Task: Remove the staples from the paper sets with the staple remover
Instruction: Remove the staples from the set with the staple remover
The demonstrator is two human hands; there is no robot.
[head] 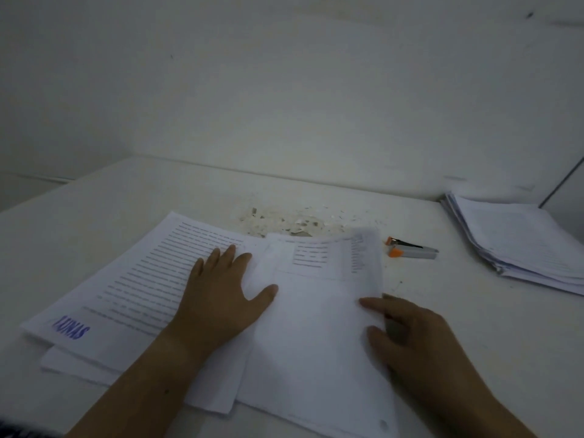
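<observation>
head view: the left hand is lying flat, fingers straight and spread, pressing on the printed paper set on the white worktop. the right hand is touching the right edge of a loose sheet with curled fingers; whether it is pinching the sheet, i cannot tell. the orange and grey staple remover is lying untouched just beyond the sheet, near a paper stack.

The word "LUNAS" is stamped in blue capitals on the paper set under the left hand, to the left of the wrist. The printed lines beside the fingers cannot be read.
</observation>
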